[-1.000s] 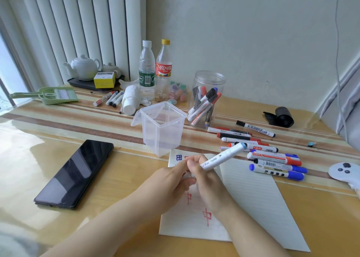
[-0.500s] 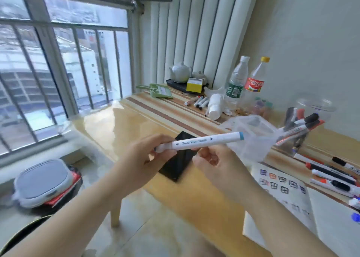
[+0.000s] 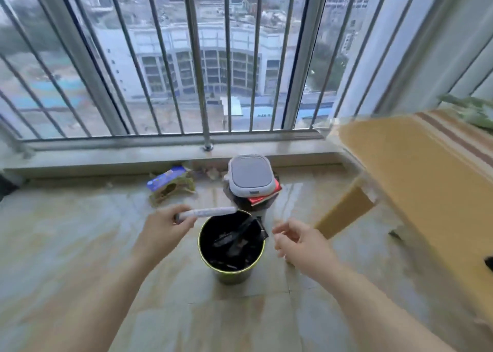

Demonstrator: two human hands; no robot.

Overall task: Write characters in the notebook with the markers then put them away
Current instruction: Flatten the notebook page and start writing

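Observation:
My left hand (image 3: 165, 230) grips one end of a white marker (image 3: 210, 213), which lies level with its free end over the far rim of a round bin (image 3: 249, 270) on the floor. The bin has a yellow-green rim and dark scraps inside. My right hand (image 3: 298, 242) hovers to the right of the bin, fingers loosely curled, holding nothing. The notebook and the other markers are out of view.
The wooden table (image 3: 416, 170) juts in from the right, its leg near my right hand. Beyond the bin stands a grey-lidded white container (image 3: 250, 175) on red books. A blue-and-green packet (image 3: 170, 183) lies by the sill under the railed window (image 3: 202, 66).
My view has swung left from the table to the floor and window. My right hand has let go of the marker; my left hand alone now holds it over the bin.

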